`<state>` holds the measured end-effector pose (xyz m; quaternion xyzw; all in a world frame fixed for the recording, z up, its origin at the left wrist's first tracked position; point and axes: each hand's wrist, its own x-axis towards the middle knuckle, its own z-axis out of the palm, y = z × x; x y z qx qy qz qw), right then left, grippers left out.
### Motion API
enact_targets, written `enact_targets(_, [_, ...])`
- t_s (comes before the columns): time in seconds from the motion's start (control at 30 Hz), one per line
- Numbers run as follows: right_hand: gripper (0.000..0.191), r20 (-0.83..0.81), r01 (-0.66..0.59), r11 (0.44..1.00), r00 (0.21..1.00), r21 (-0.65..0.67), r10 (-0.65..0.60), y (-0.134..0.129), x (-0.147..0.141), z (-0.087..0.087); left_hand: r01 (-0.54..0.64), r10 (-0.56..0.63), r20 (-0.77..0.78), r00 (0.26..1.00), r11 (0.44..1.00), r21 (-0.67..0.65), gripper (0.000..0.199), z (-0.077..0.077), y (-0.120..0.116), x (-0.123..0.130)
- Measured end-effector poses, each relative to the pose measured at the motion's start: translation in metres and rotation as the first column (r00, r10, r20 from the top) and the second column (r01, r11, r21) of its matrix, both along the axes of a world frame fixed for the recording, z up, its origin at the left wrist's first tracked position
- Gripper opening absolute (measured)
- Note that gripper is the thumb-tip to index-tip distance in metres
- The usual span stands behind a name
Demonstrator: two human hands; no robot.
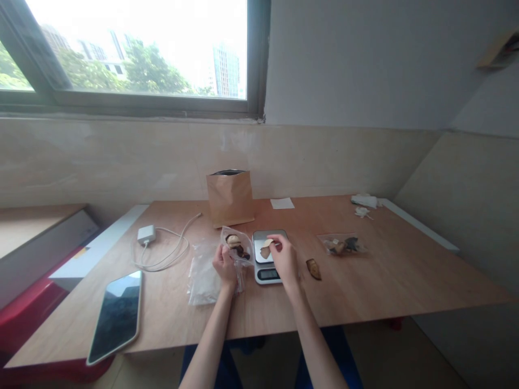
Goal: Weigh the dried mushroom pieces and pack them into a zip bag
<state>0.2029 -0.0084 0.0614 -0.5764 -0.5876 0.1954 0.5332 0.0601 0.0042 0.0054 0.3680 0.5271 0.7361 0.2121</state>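
My left hand [225, 266] is closed on a clear plastic bag [245, 241] with dark and pale dried slices inside, its mouth facing up and right. Over the metal plate of a small kitchen scale [258, 256], my right hand [279, 251] pinches a thin pale slice [268, 243]. A brownish piece [265, 252] shows just beneath it; whether it rests on the plate is hard to tell. The scale's display is too small to read. Right of the scale, a dark-edged dried slice [313, 269] lies on the wooden table [365, 292].
Flat clear bags [203, 275] lie left of the scale. Behind stands an open brown paper pouch [230, 200], near a white paper [283, 203]. A filled bag [343, 245] and crumpled white items [364, 201] are at right; a tablet [116, 316] and charger [146, 234] at left.
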Motion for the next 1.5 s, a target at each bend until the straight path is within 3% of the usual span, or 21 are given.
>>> enact_targets(0.13, [0.021,-0.061,-0.085,0.996,0.994,0.011,0.085,-0.012,-0.012,0.031,0.003,-0.003,-0.019,1.000,1.000,0.004,0.031,0.002,-0.002,0.000])
enact_targets(0.23, [0.021,-0.104,-0.240,0.970,0.965,0.033,0.242,-0.015,-0.020,0.044,0.007,-0.006,-0.026,1.000,1.000,0.006,0.032,0.002,-0.002,0.001])
enact_targets(0.33, [0.021,0.000,-0.357,0.932,0.934,0.055,0.358,-0.010,-0.028,0.046,0.012,-0.012,-0.030,0.999,1.000,0.007,0.031,0.003,-0.002,0.001])
enact_targets(0.47, [0.026,0.178,-0.336,0.940,0.930,0.052,0.322,0.000,-0.043,0.040,0.018,-0.018,-0.037,0.999,1.000,0.007,0.031,0.002,-0.002,0.001])
enact_targets(0.63, [0.031,0.247,-0.408,0.909,0.892,0.080,0.379,-0.004,-0.051,0.034,0.018,-0.017,-0.061,0.998,1.000,0.006,0.030,0.001,-0.001,0.000])
enact_targets(0.77, [0.027,0.188,-0.285,0.945,0.949,0.163,0.253,-0.021,-0.044,0.023,0.008,-0.007,-0.092,0.996,1.000,0.006,0.031,0.000,-0.002,0.000])
enact_targets(0.87, [0.027,0.121,-0.144,0.968,0.985,0.203,0.122,-0.035,-0.038,0.002,-0.002,0.004,-0.114,0.993,1.000,0.017,0.031,0.000,-0.005,0.002])
enact_targets(0.97, [0.053,0.040,-0.122,0.982,0.992,0.145,0.117,-0.045,-0.036,-0.023,0.029,-0.021,-0.154,0.988,0.999,0.044,0.032,0.001,-0.011,0.004])
enact_targets(1.07, [0.051,-0.083,-0.143,0.988,0.986,0.061,0.147,-0.048,-0.036,-0.036,0.135,-0.114,-0.210,0.971,0.987,0.088,0.034,0.006,-0.017,0.008])
enact_targets(1.23, [0.027,-0.257,-0.110,0.994,0.960,0.027,0.113,-0.052,-0.027,-0.019,0.319,-0.308,-0.150,0.940,0.946,0.061,0.033,0.030,-0.026,0.013])
enact_targets(1.33, [0.027,-0.308,-0.050,0.998,0.949,0.039,0.059,-0.057,-0.016,-0.005,0.539,-0.538,-0.086,0.839,0.842,-0.007,0.036,0.049,-0.036,0.017])
enact_targets(1.4, [0.028,-0.330,0.007,0.999,0.944,0.054,0.011,-0.061,-0.007,0.002,0.618,-0.618,-0.073,0.782,0.785,-0.027,0.040,0.058,-0.044,0.019])
enact_targets(1.43, [0.028,-0.341,0.028,0.998,0.940,0.061,-0.006,-0.064,-0.003,0.005,0.603,-0.604,-0.077,0.794,0.797,-0.036,0.039,0.061,-0.049,0.020])
enact_targets(1.5, [0.028,-0.357,0.058,0.996,0.934,0.073,-0.029,-0.067,0.005,0.009,0.481,-0.484,-0.079,0.871,0.875,-0.060,0.032,0.061,-0.059,0.021])
